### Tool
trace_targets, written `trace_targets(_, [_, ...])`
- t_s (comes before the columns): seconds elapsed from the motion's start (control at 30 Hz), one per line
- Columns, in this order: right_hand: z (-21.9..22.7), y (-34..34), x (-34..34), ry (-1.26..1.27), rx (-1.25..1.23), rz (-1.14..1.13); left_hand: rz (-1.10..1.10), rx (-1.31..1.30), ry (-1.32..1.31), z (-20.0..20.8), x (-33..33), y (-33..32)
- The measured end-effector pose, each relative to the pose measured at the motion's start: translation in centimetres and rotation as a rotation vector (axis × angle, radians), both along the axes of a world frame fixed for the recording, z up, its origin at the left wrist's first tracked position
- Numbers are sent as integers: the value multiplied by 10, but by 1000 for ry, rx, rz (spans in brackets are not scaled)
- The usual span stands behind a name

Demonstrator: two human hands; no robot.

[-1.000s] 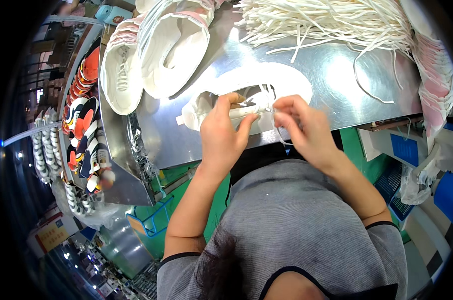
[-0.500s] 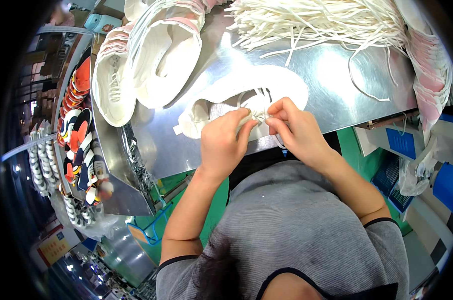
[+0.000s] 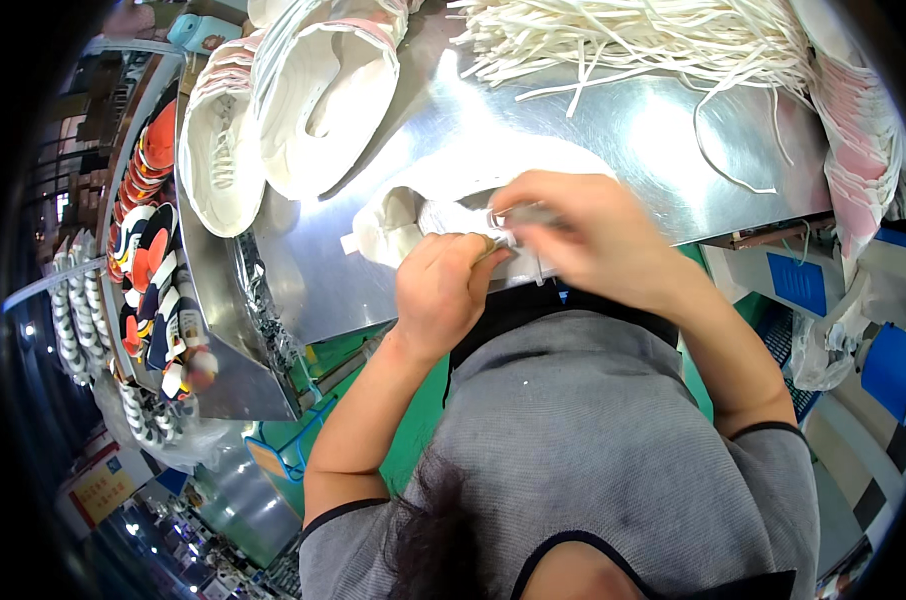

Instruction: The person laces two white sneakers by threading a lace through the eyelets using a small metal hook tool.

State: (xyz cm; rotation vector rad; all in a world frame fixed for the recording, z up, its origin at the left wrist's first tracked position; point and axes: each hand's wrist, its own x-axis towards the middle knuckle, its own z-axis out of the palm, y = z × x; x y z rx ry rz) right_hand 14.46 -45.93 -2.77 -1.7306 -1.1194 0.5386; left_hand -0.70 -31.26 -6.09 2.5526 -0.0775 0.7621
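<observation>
A white shoe upper (image 3: 375, 232) lies on its side on the metal table, its opening toward me. My left hand (image 3: 441, 290) is closed at the near edge of the upper, thumb and forefinger pinched on its lacing part. My right hand (image 3: 603, 240) is over the toe half of the upper, just right of the left fingertips. Its fingers are bent and smeared by motion, so what they hold cannot be made out. A thin white lace end (image 3: 539, 270) hangs below the fingers. The right hand hides much of the lacing.
Stacked white uppers (image 3: 328, 110) stand at the far left, beside a laced upper (image 3: 223, 165). A heap of white laces (image 3: 633, 40) covers the table's far side. More uppers with pink linings (image 3: 858, 140) stack at the right. Colourful shoe parts (image 3: 158, 250) fill a rack on the left.
My right hand has turned and moved left across the upper, close to the left fingertips. The left hand keeps its pinch, slightly lower. The view has shifted a little.
</observation>
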Motion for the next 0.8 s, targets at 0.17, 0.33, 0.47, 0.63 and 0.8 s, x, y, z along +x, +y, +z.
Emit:
trace_targets(0.17, [4, 17, 8, -110, -431, 281, -53, 57, -25, 4, -7, -1])
trace_targets(0.33, [-7, 14, 10, 97, -210, 222, -80, 10, -19, 5, -5, -2])
trace_targets(0.47, [43, 14, 48, 556, 474, -102, -45, -30, 115, 12, -11, -3])
trace_targets(0.63, [-17, 31, 1, 523, 73, 9, 102, -560, 204, 34, 0, -7])
trace_targets(0.8, [-24, 44, 2, 340, 8, 6, 374, -620, 336, 23, 8, 1])
